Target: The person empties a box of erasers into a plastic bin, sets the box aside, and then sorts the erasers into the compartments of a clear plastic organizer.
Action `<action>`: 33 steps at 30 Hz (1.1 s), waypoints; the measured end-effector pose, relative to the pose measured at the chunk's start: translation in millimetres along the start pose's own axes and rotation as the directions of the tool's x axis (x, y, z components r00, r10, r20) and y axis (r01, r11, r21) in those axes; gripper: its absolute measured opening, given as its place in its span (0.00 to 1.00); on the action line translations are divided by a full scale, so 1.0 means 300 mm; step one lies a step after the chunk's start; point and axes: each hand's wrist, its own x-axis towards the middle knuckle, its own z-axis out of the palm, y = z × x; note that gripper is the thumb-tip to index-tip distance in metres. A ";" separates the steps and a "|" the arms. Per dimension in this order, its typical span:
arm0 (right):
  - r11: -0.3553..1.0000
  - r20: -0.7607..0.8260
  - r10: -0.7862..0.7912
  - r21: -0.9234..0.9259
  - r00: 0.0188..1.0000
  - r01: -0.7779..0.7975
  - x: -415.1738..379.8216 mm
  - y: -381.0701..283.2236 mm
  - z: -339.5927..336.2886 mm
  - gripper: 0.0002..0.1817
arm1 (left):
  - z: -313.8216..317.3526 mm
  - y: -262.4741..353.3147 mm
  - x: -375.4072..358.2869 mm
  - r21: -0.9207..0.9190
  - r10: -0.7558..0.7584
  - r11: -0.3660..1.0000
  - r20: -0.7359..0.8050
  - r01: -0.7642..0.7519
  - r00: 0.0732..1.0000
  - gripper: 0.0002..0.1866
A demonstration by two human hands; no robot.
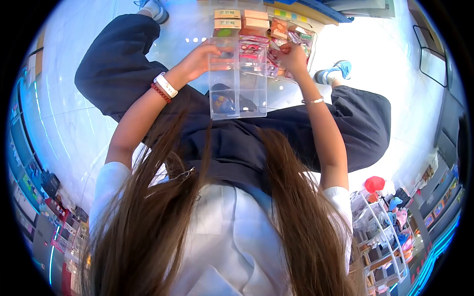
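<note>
A clear plastic compartment box (223,106) stands between my legs, with a divider down its middle. My left hand (203,58) is closed on the box's left side, and its fingers show through the clear wall. Small boxes (227,23) and pink-red packets (253,51) sit in the far compartments. To the right of the box, my right hand (292,58) has its fingers curled together among small packets. What they pinch is too small to make out. An orange small box (279,28) lies just beyond that hand. Colourful packets (304,42) fill a tray at its right.
A cardboard box (316,15) with a blue edge stands at the far side. My legs are spread on the shiny white floor (365,54). A white wire rack (385,237) with goods is at the lower right. Shelves (24,167) line the left.
</note>
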 end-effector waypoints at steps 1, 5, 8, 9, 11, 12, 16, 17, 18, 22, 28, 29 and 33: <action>1.000 0.006 -0.003 -0.001 1.000 0.003 -0.008 0.007 -0.033 0.15 | -0.004 -0.004 0.001 0.003 0.002 1.000 0.015 -0.002 1.000 0.29; 0.944 -0.201 -0.296 -0.212 0.934 0.254 -0.109 -0.100 -0.223 0.11 | -0.010 -0.006 0.007 -0.001 0.002 1.000 0.033 -0.002 0.999 0.29; 0.974 -0.208 -0.211 -0.124 0.955 0.188 -0.201 -0.218 -0.384 0.12 | 0.001 -0.004 0.003 0.030 -0.005 1.000 0.015 0.005 1.000 0.29; 0.984 -0.171 -0.165 0.030 0.971 0.173 -0.218 -0.233 -0.416 0.12 | 0.002 -0.004 0.004 0.015 -0.002 1.000 -0.002 0.002 1.000 0.27; 0.940 -0.109 -0.220 0.243 0.969 0.240 -0.215 -0.206 -0.424 0.10 | 0.004 -0.007 0.003 0.003 -0.010 1.000 -0.015 0.010 1.000 0.25; 0.881 -0.068 -0.300 0.364 0.952 0.303 -0.220 -0.222 -0.422 0.08 | 0.006 -0.003 0.005 -0.017 -0.025 1.000 -0.015 0.025 1.000 0.25; 0.796 0.025 -0.424 0.488 0.905 0.359 -0.249 -0.280 -0.350 0.08 | 0.027 0.002 0.008 -0.047 -0.031 0.998 -0.009 0.030 0.999 0.26; 0.811 0.030 -0.421 0.461 0.907 0.361 -0.256 -0.282 -0.326 0.09 | 0.026 0.001 0.012 -0.043 -0.040 0.998 0.001 0.040 0.999 0.26; 0.814 0.027 -0.413 0.460 0.910 0.355 -0.261 -0.279 -0.311 0.09 | 0.027 -0.001 0.016 -0.035 -0.039 0.999 0.002 0.039 0.999 0.27; 0.867 0.046 -0.446 0.268 0.894 0.419 -0.272 -0.288 -0.255 0.10 | 0.036 -0.005 0.017 0.011 -0.008 1.000 0.029 0.008 1.000 0.28; 0.808 0.006 -0.565 0.207 0.825 0.552 -0.250 -0.310 -0.211 0.10 | 0.024 -0.011 0.018 0.063 0.001 0.998 0.022 -0.002 1.000 0.28; 0.829 0.059 -0.542 0.201 0.838 0.522 -0.249 -0.314 -0.212 0.10 | 0.023 -0.013 0.017 0.060 0.004 0.998 0.021 -0.005 1.000 0.28; 0.813 0.030 -0.535 0.289 0.844 0.505 -0.243 -0.294 -0.179 0.09 | 0.025 -0.013 0.015 0.012 -0.015 1.000 0.010 0.015 1.000 0.29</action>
